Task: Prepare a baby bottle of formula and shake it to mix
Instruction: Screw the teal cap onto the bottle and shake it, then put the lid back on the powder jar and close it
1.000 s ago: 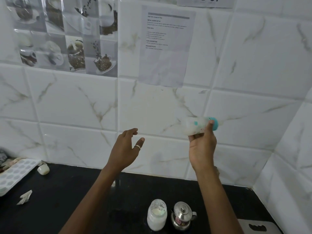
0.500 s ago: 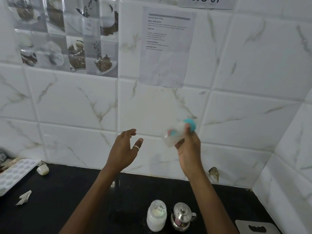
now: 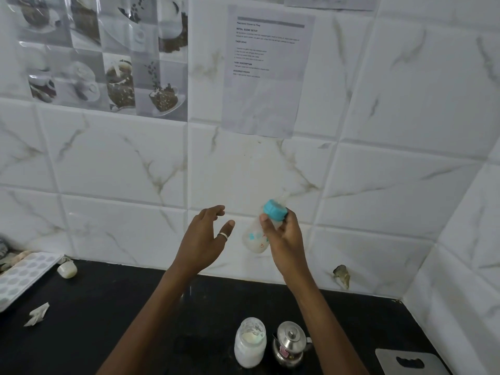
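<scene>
Swung upright, bottle (image 3: 254, 240) (teal cap (image 3: 274, 209) up) gripped by right hand (image 3: 288, 240) fingers (image 3: 266, 221); left hand (image 3: 203, 240) fingers spread, gap between.

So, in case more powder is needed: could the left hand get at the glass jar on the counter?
Probably yes: the left hand is open and empty, and nothing lies over the glass jar; the steel pot stands beside it.

A kitchen corner — black counter (image 3: 108, 307), marble-look wall tiles (image 3: 108, 163), coffee-cup picture tiles (image 3: 108, 63) and a small steel pot (image 3: 290, 345).
</scene>
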